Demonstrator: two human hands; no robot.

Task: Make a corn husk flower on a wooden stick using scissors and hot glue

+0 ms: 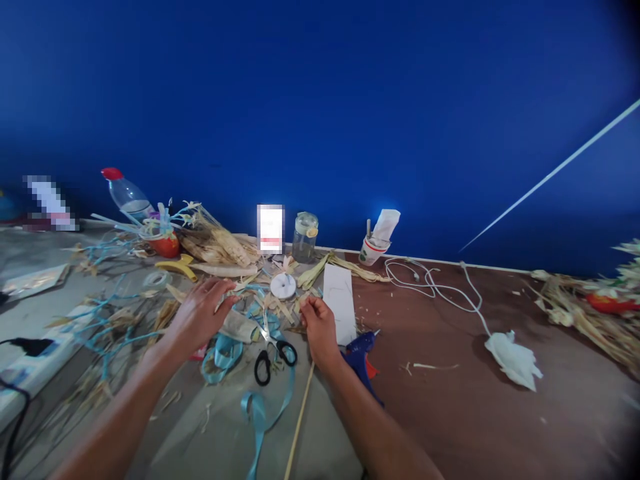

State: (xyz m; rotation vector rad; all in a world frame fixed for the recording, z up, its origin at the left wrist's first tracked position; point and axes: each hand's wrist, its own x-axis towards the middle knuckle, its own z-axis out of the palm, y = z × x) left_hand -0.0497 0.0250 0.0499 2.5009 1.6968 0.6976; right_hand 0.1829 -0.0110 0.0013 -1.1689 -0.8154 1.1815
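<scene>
My left hand [203, 313] reaches over the husk scraps with its fingers stretched and the thumb apart, holding nothing that I can see. My right hand [319, 327] is closed in a pinch; what lies between its fingertips is too small to make out. A thin pale stick [300, 421] runs from below my right wrist toward the near edge. Between the hands lie scissors [267, 340] with black handles, their blades pointing away. Blue ribbon [257, 410] curls around them. A white ribbon spool [283, 286] sits just beyond, among pale corn husk pieces [285, 310].
Right of my right hand lie a white card [340, 300] and a blue glue gun [361, 350]. Behind stand a glass jar [305, 237], a paper cup [374, 250] and a tilted plastic bottle [127, 193]. A white cable [440, 290] and crumpled tissue [513, 360] lie rightward; a power strip [37, 373] is left.
</scene>
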